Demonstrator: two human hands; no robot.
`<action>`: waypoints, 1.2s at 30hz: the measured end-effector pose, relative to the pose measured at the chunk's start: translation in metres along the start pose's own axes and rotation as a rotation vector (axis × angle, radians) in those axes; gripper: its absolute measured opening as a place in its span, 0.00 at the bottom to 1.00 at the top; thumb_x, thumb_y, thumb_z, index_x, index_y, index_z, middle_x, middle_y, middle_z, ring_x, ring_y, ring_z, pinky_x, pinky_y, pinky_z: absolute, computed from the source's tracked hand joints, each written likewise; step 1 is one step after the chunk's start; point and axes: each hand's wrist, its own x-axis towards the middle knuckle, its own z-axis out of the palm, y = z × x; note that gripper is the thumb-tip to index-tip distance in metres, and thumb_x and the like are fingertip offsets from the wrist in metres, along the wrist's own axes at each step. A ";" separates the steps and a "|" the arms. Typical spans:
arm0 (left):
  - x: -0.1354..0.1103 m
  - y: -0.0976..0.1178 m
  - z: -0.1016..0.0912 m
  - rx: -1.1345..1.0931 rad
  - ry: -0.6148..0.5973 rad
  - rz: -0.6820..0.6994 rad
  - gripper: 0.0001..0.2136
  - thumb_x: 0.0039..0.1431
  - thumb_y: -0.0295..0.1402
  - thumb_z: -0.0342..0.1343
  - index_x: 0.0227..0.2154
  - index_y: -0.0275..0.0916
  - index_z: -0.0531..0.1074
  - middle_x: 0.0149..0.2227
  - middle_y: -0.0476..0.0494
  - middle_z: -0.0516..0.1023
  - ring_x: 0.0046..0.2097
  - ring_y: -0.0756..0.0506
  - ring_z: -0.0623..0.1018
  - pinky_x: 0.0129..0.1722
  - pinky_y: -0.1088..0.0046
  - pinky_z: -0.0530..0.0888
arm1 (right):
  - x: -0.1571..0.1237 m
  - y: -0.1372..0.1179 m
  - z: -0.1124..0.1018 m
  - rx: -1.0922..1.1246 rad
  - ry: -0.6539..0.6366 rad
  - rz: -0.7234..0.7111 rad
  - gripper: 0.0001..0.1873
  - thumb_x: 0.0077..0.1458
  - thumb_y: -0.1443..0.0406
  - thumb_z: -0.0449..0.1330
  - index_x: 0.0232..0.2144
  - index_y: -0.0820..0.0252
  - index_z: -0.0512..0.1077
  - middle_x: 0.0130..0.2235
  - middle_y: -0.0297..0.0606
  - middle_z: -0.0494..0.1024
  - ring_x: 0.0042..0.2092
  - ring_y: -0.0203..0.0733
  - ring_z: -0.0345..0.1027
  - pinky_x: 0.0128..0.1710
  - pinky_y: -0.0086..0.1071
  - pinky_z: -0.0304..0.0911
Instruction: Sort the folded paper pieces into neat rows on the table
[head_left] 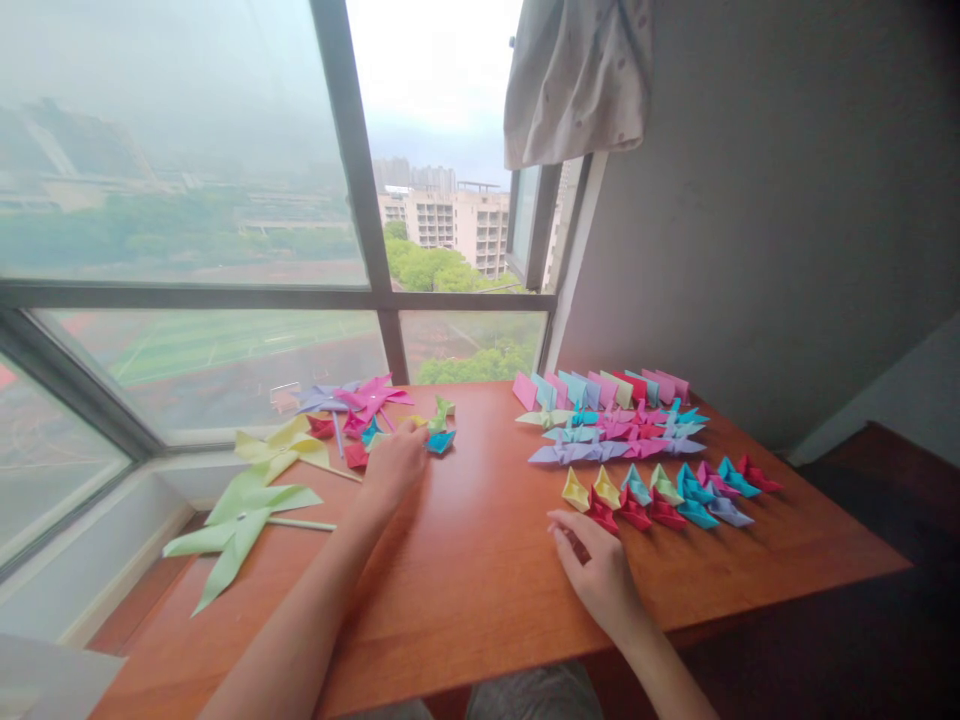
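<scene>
My left hand reaches to a loose cluster of small folded paper boats at the far left of the table. Around its fingers lie a blue paper boat, a light green paper boat and a red one. A bit of yellow paper shows at the fingertips, which are mostly hidden, so a grip cannot be made out. My right hand rests on the table in front of rows of paper boats, thumb and fingers loosely curved apart with nothing between them. Its fingertips are close to the nearest red boat.
Paper pinwheels, green, yellow and pink, lie on the left of the wooden table. Behind the boats stand rows of paper cranes and folded paper cards. A window and a grey wall border the table.
</scene>
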 end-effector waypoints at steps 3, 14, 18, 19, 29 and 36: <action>0.000 0.000 0.000 -0.005 0.005 0.005 0.11 0.62 0.30 0.45 0.38 0.41 0.73 0.46 0.41 0.74 0.38 0.41 0.79 0.31 0.69 0.69 | 0.000 0.000 -0.001 -0.001 -0.006 0.002 0.11 0.62 0.64 0.52 0.41 0.59 0.74 0.37 0.40 0.79 0.36 0.39 0.74 0.36 0.29 0.69; 0.002 0.001 -0.002 -0.049 0.020 0.008 0.12 0.62 0.31 0.46 0.42 0.43 0.73 0.50 0.42 0.73 0.42 0.41 0.79 0.33 0.71 0.69 | 0.002 -0.004 -0.002 -0.022 0.017 -0.004 0.12 0.62 0.64 0.52 0.40 0.59 0.75 0.37 0.42 0.80 0.36 0.41 0.75 0.36 0.30 0.71; 0.002 0.001 -0.002 -0.072 0.000 0.020 0.11 0.62 0.31 0.46 0.40 0.42 0.74 0.47 0.41 0.75 0.40 0.41 0.79 0.33 0.70 0.69 | 0.001 -0.003 -0.002 -0.020 0.016 0.000 0.12 0.62 0.64 0.52 0.40 0.59 0.75 0.37 0.42 0.80 0.36 0.42 0.75 0.36 0.31 0.71; 0.002 0.002 -0.003 -0.077 -0.003 0.022 0.11 0.62 0.31 0.46 0.39 0.42 0.75 0.46 0.41 0.76 0.40 0.41 0.79 0.33 0.70 0.69 | 0.001 -0.003 -0.002 -0.019 0.011 0.003 0.12 0.62 0.64 0.52 0.40 0.59 0.75 0.37 0.41 0.80 0.36 0.41 0.75 0.36 0.31 0.71; 0.004 0.001 0.000 -0.132 -0.003 0.054 0.11 0.62 0.31 0.47 0.40 0.44 0.75 0.45 0.44 0.76 0.40 0.44 0.78 0.34 0.72 0.69 | 0.001 -0.001 -0.001 -0.015 0.002 0.014 0.12 0.62 0.64 0.52 0.40 0.59 0.75 0.37 0.41 0.80 0.37 0.41 0.75 0.37 0.31 0.71; 0.003 0.003 0.004 -0.159 0.007 0.070 0.11 0.64 0.34 0.47 0.39 0.43 0.75 0.40 0.43 0.80 0.41 0.42 0.79 0.35 0.71 0.69 | 0.001 -0.001 -0.001 -0.014 -0.004 0.010 0.12 0.62 0.64 0.52 0.39 0.59 0.75 0.37 0.41 0.80 0.37 0.42 0.75 0.38 0.32 0.71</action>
